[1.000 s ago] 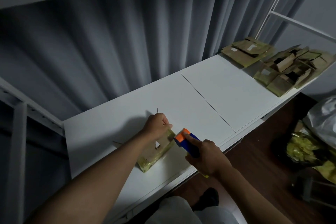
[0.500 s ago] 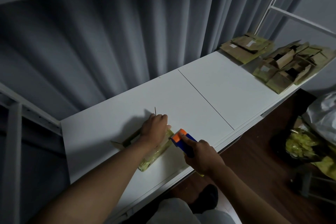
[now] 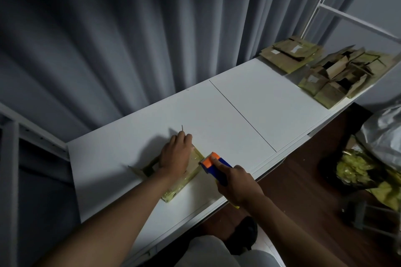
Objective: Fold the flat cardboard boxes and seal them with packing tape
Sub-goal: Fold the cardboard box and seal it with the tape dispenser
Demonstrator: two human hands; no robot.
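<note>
The right hand's (image 3: pixel 237 182) fingers (image 3: pixel 217 161) curl round a blue-and-orange tape dispenser (image 3: pixel 213 163), its orange head touching a small cardboard box (image 3: pixel 191 167). The left hand (image 3: pixel 174 154) presses relaxed fingers on that box, lying on the white surface (image 3: pixel 249 104) near its front edge.

Head-height view, forward and down

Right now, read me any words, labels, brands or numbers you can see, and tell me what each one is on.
No text can be read.
White labels on the flat cardboard stack: too small and blurred to read.
Pale label on the folded boxes pile: also unreadable.
Tape dispenser in the right hand: no brand visible.
Box under the left hand: no print visible.
</note>
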